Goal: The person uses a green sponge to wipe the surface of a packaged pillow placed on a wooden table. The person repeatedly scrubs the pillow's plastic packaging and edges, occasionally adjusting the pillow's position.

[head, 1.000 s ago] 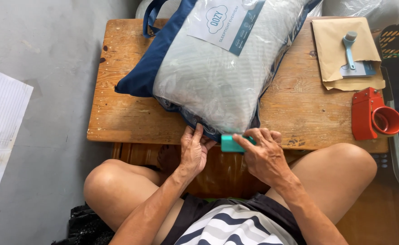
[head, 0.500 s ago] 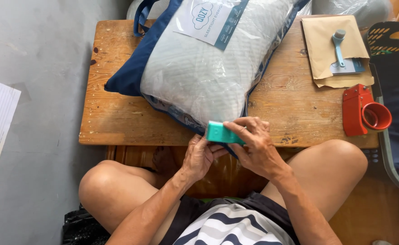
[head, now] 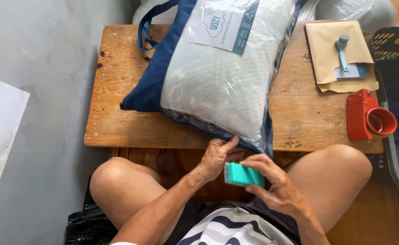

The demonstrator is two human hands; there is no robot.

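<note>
Head view showed the teal block (head: 243,174) pinched in the right hand (head: 279,188)'s curled fingers, left hand (head: 217,156)'s fingers closed against its end.

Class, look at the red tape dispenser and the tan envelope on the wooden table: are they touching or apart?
Apart. The head view shows bare wooden table between the red tape dispenser and the lower edge of the tan envelope.
</note>
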